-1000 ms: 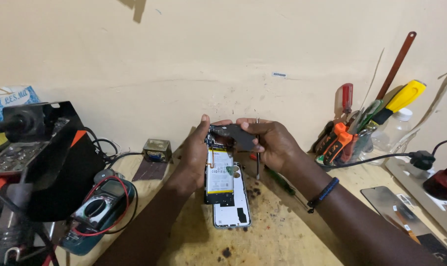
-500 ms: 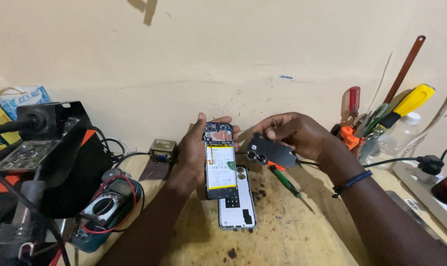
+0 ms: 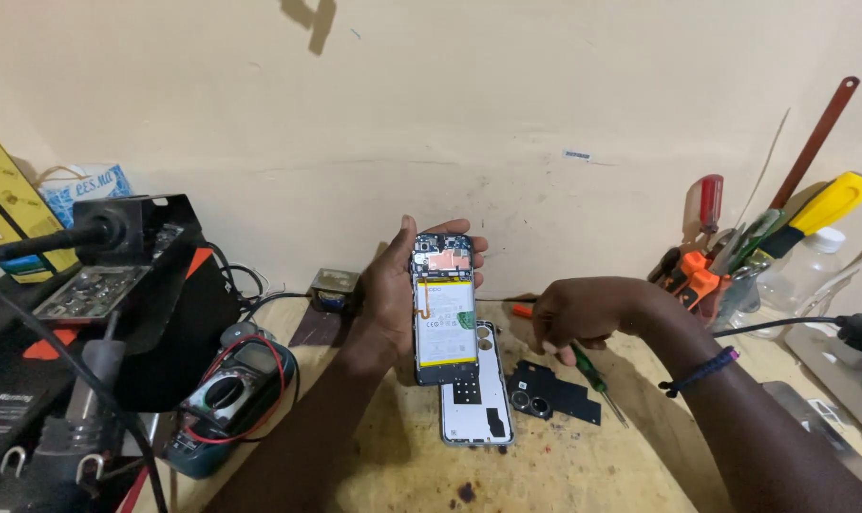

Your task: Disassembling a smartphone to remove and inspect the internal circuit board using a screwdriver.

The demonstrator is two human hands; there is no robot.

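My left hand holds an opened phone upright, its yellow-edged battery and circuit board facing me. Below it on the wooden bench lies the phone's pale back cover, inner side up. A black camera cover plate rests flat on the bench just right of that cover. My right hand hovers low over a green-handled screwdriver lying on the bench. Its fingers are curled down and loose, touching or nearly touching the handle, and nothing is held in them.
A multimeter with red and black leads sits at the left by a black soldering station. A cluster of screwdrivers and tools stands at the right against the wall, next to a black cable and plug.
My right hand took the black plate off the phone, carried it right and set it on the bench. It now sits over the screwdriver. The left hand tilted the phone more upright.
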